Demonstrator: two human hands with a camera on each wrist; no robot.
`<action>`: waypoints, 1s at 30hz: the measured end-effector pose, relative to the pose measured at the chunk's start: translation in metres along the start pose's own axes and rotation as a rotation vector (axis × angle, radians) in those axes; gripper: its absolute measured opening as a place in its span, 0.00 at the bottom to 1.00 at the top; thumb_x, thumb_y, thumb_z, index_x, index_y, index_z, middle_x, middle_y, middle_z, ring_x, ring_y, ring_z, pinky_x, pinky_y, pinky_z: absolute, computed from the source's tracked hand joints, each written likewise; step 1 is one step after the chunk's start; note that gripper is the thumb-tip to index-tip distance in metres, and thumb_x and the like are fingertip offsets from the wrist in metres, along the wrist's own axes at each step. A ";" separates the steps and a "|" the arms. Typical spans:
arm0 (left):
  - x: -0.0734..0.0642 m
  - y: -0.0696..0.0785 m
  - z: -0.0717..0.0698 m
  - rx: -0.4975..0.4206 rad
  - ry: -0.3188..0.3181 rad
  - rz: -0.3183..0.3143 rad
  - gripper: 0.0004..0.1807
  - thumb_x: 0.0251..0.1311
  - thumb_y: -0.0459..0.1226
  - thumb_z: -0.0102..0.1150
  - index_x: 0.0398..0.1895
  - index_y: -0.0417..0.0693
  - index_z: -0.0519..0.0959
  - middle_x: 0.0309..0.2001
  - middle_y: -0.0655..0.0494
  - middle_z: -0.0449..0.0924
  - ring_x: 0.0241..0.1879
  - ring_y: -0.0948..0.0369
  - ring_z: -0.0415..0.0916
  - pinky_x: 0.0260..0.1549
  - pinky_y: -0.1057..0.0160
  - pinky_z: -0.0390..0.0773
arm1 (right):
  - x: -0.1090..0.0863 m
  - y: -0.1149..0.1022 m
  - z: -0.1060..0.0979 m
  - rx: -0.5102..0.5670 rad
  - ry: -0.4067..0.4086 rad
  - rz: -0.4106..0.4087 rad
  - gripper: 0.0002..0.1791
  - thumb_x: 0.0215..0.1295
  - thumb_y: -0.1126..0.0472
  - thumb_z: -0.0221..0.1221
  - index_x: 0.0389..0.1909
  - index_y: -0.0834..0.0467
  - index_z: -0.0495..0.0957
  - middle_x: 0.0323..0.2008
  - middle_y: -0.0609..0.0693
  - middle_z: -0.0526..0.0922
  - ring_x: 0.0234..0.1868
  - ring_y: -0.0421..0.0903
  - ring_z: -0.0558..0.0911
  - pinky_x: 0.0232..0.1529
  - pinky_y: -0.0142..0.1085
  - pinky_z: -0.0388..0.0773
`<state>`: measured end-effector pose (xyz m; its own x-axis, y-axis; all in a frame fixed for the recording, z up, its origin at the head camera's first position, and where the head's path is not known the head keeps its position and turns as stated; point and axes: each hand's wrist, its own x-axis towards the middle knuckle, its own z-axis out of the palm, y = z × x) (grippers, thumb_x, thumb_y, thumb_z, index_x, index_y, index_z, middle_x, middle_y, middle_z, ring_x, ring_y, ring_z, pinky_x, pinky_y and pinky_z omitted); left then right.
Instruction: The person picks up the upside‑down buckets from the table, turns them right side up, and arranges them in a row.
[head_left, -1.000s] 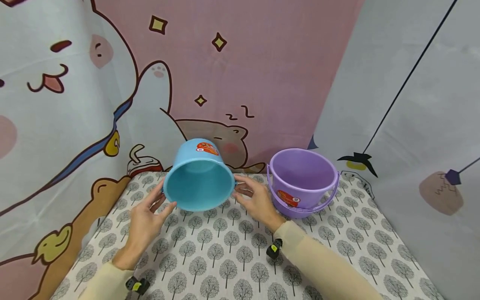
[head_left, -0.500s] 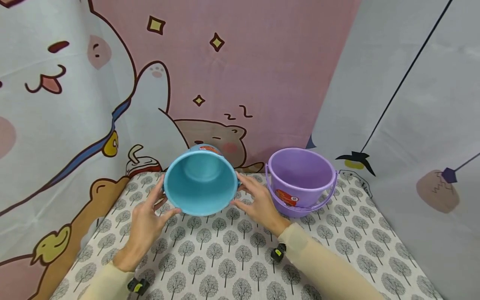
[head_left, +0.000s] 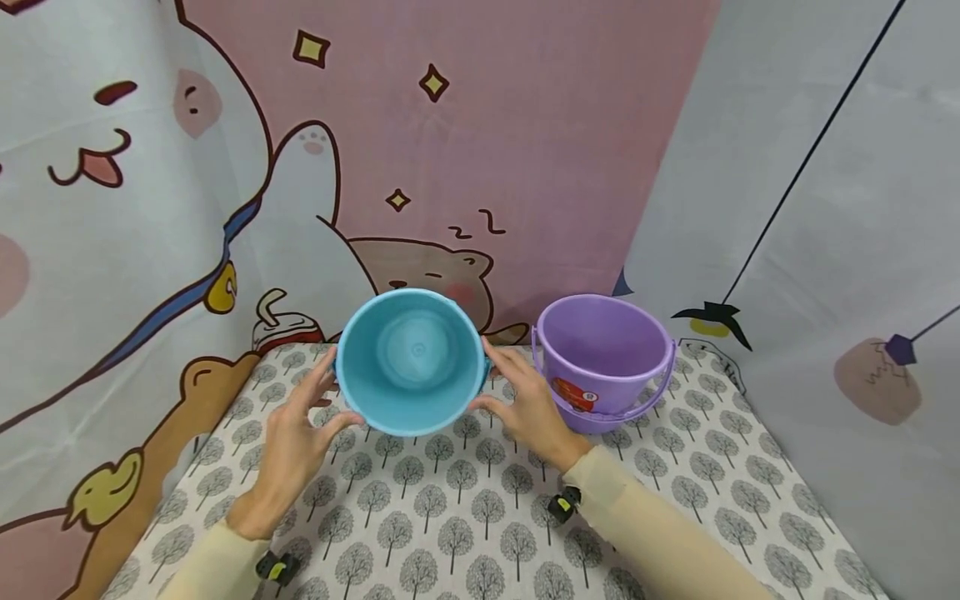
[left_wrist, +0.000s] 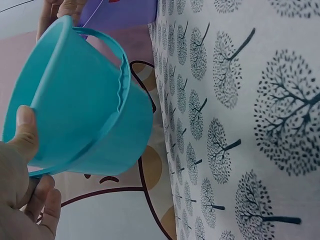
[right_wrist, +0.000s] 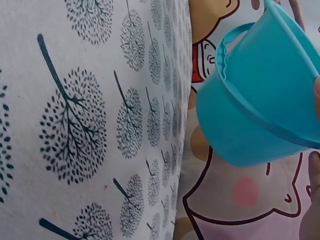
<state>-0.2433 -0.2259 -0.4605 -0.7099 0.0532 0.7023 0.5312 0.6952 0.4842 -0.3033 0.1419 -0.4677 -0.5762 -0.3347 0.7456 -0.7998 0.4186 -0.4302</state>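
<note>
A light blue plastic bucket (head_left: 418, 350) is held up over the table, tilted so its mouth faces the head camera and its inner bottom shows. My left hand (head_left: 292, 442) grips the rim at its left side, thumb at the lower edge and fingers behind. On the opposite side my right hand (head_left: 528, 408) holds the rim in the same way. In the left wrist view the bucket's handle (left_wrist: 123, 90) hangs along the underside of the wall. A purple bucket (head_left: 600, 342) stands upright on the table just right of my right hand, its handle lowered.
A tablecloth (head_left: 450, 533) printed with grey trees covers the table. Behind it hangs a cartoon-printed cloth backdrop (head_left: 540, 150), close to the table's back edge. A pale cloth (head_left: 825, 250) with printed drawings hangs along the right side.
The blue bucket has tipped further, its mouth turning from downward to face the head camera; the red label on its wall has gone out of sight. The purple bucket stays put.
</note>
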 end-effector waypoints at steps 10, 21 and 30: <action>0.011 0.002 0.008 -0.038 -0.012 -0.035 0.61 0.51 0.29 0.90 0.91 0.54 0.70 0.72 0.37 0.89 0.60 0.38 0.95 0.60 0.71 0.90 | 0.004 0.000 -0.007 0.060 -0.040 0.107 0.58 0.63 0.64 0.81 0.91 0.64 0.63 0.75 0.62 0.82 0.71 0.59 0.86 0.75 0.52 0.91; 0.028 0.005 0.018 -0.159 -0.071 -0.153 0.50 0.67 0.30 0.81 0.91 0.50 0.70 0.72 0.32 0.87 0.58 0.31 0.94 0.51 0.39 0.97 | 0.013 0.002 -0.005 0.306 -0.031 0.279 0.50 0.75 0.69 0.72 0.93 0.60 0.61 0.83 0.63 0.74 0.83 0.65 0.79 0.84 0.51 0.82; 0.040 0.002 0.035 -0.208 -0.120 -0.222 0.44 0.74 0.33 0.76 0.91 0.43 0.69 0.71 0.33 0.88 0.67 0.37 0.91 0.65 0.41 0.94 | 0.016 0.003 -0.006 0.423 0.006 0.383 0.45 0.84 0.65 0.66 0.95 0.58 0.59 0.89 0.62 0.67 0.88 0.66 0.72 0.87 0.43 0.76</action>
<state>-0.2866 -0.1969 -0.4498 -0.8619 0.0095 0.5071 0.4316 0.5387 0.7235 -0.3139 0.1428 -0.4544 -0.8386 -0.2197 0.4985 -0.5321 0.1345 -0.8359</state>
